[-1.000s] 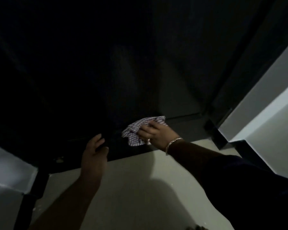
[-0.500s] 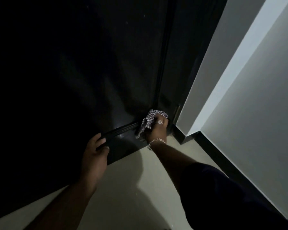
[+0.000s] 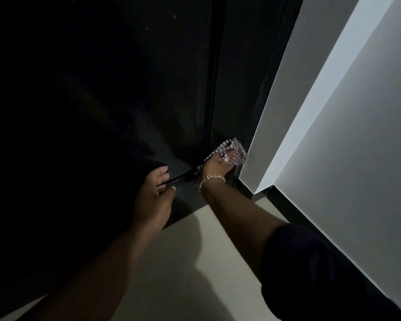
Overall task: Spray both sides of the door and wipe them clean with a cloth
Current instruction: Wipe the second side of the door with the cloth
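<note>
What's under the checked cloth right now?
The checked cloth lies against the dark door near its bottom corner, pressed by the right hand. The door surface beneath it is covered, so its cleanliness can't be judged.

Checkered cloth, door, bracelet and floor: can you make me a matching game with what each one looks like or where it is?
Column one:
1. checkered cloth
2. door
3. bracelet
4. floor

Column two:
A. pale beige, under the arms
B. gold chain round the right wrist
C. black and glossy
D. bunched in the right hand, pressed low on the door near the wall corner

Right pairs: 1-D, 2-C, 3-B, 4-A. The left hand rests on the door's bottom ledge.
</note>
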